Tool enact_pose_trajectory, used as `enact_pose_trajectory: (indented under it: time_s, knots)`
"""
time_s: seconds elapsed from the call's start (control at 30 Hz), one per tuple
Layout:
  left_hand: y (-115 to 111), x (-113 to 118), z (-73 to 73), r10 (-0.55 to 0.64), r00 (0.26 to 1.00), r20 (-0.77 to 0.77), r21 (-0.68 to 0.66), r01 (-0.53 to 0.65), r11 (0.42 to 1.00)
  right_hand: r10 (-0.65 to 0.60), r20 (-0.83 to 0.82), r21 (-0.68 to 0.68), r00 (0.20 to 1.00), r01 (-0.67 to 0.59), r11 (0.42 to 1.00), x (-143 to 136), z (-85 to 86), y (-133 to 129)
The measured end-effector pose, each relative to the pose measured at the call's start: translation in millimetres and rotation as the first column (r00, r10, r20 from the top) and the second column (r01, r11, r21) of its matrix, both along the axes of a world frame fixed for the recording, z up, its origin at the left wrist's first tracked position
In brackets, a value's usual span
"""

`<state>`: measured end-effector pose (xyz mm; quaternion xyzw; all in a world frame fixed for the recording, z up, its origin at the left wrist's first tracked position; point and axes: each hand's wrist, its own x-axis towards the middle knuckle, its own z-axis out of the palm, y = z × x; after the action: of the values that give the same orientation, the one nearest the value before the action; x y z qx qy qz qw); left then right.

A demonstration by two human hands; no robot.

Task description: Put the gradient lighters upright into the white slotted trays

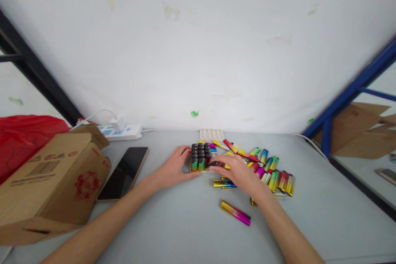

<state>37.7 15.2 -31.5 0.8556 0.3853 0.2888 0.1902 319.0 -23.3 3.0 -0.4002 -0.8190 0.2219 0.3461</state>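
Several upright lighters [198, 166] with black tops stand packed in rows at the middle of the table. My left hand [177, 167] curls round their left side, thumb at the front and fingers behind. At their right side, my right hand [236, 170] pinches a lighter [214, 164] whose black top shows; its body is mostly hidden. Loose metallic lighters [274, 179] in several colours lie in a heap beside and beyond my right hand. One yellow and purple lighter [235, 213] rests apart, nearer to me.
A white tray with round cells [211, 135] stands against the wall. On the left are a phone [123, 173], a cardboard box [55, 185], a red bag [27, 140] and a power strip [131, 132]. A blue frame post [326, 136] rises at the right.
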Motion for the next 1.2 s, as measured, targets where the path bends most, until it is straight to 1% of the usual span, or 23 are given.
enact_pose_trajectory:
  time_s: [0.13,0.2,0.27,0.3,0.37,0.47,0.53,0.63,0.77,0.87,0.93,1.03,1.13,1.2]
  knots:
    - [-0.6,1.1,-0.2,0.011,1.000,0.017,0.014,-0.012,1.000,-0.135,0.075,0.030,0.988,0.133,0.991,-7.2,-9.5,5.2]
    - [-0.5,1.4,-0.6,0.019,1.000,0.016,0.015,-0.019,1.000,-0.119,0.077,0.005,0.990,0.119,0.993,-10.4,-11.5,5.3]
    - [0.1,1.0,0.1,0.027,1.000,0.013,0.001,-0.027,1.000,-0.087,0.044,-0.007,0.995,0.088,0.996,-10.5,-10.3,4.0]
    - [0.5,0.4,1.1,0.029,0.999,0.012,-0.009,-0.029,1.000,-0.094,0.021,0.005,0.995,0.094,0.996,-8.8,-9.0,3.5]
    - [1.3,-1.8,4.5,0.021,1.000,0.010,-0.026,-0.021,0.999,-0.161,-0.013,0.055,0.987,0.161,0.985,-2.2,-6.7,4.0]
    - [2.3,-6.6,11.2,-0.022,1.000,-0.011,-0.042,0.022,0.999,-0.250,0.024,0.135,0.968,0.244,0.960,12.3,-9.2,9.3]
    - [2.5,-9.4,15.0,-0.046,0.998,-0.029,-0.052,0.045,0.998,-0.252,0.099,0.180,0.963,0.232,0.956,20.7,-15.3,14.7]
    - [1.7,-11.4,18.4,-0.078,0.996,-0.033,-0.055,0.076,0.996,-0.204,0.208,0.220,0.957,0.157,0.963,24.7,-24.8,24.2]
    - [0.3,-12.0,19.6,-0.122,0.992,-0.037,-0.035,0.120,0.992,-0.121,0.315,0.197,0.941,0.060,0.979,13.9,-28.7,36.0]
    - [0.2,-12.5,19.0,-0.123,0.992,-0.042,-0.028,0.122,0.992,-0.087,0.355,0.175,0.931,0.025,0.984,6.0,-27.5,38.5]
    - [0.8,-12.7,18.4,-0.120,0.992,-0.048,-0.027,0.119,0.993,-0.093,0.344,0.188,0.934,0.028,0.982,6.3,-26.4,36.4]
    - [2.0,-12.3,18.6,-0.122,0.990,-0.070,-0.044,0.119,0.992,-0.135,0.347,0.201,0.928,0.066,0.977,15.5,-22.8,31.8]
    - [2.2,-11.5,21.0,-0.120,0.988,-0.094,-0.072,0.113,0.991,-0.178,0.387,0.174,0.905,0.118,0.978,29.7,-17.0,30.0]
    - [1.6,-11.3,22.9,-0.119,0.988,-0.102,-0.080,0.111,0.991,-0.177,0.404,0.142,0.897,0.129,0.981,38.7,-13.2,30.4]
